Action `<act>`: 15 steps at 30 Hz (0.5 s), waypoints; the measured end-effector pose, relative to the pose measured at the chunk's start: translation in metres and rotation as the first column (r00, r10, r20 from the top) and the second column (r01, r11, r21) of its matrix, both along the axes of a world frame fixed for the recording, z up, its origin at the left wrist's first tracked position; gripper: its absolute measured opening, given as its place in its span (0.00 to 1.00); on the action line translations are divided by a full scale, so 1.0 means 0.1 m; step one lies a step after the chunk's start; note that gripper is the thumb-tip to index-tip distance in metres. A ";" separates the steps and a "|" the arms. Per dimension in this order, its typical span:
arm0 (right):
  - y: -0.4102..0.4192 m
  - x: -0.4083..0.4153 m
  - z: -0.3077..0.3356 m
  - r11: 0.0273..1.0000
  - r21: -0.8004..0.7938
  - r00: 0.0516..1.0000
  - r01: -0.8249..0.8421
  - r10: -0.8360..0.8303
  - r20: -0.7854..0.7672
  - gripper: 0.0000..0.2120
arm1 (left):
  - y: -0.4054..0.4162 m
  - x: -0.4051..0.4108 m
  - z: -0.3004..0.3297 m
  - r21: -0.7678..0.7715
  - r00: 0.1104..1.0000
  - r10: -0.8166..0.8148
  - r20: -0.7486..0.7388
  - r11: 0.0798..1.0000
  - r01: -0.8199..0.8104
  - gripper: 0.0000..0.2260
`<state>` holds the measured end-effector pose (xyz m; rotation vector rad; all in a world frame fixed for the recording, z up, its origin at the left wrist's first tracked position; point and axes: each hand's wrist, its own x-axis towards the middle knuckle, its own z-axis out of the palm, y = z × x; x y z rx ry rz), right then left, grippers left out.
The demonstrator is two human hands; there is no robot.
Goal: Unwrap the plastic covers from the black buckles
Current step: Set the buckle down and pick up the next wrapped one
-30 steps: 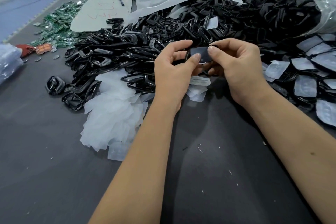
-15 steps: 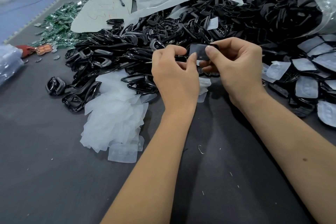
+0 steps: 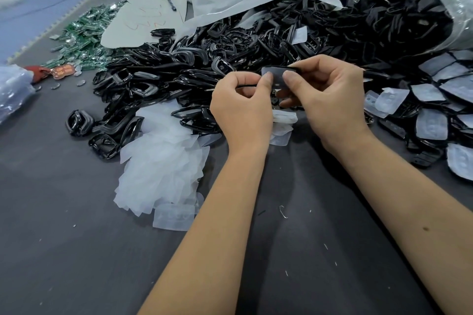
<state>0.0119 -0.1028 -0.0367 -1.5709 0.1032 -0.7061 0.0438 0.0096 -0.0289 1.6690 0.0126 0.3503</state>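
Wrapped buckle (image 3: 277,77) pinched between thumbs and fingers of left hand (image 3: 243,107) and right hand (image 3: 330,100) above the unwrapped pile (image 3: 194,64); advisable to peel the cover from one edge, steadily.

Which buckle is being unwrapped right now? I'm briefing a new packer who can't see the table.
Start at the big heap of black buckles spilling across the grey table. At its near edge both hands meet: the left hand and the right hand pinch one covered buckle. It alone is lifted off the pile, with cloudy plastic over its face.
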 end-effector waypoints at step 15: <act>-0.03 0.02 0.03 0.993 0.115 0.998 -0.019 0.025 -0.057 0.03 | 0.00 0.01 -0.05 -0.025 0.997 -0.051 0.051 0.998 0.052 0.07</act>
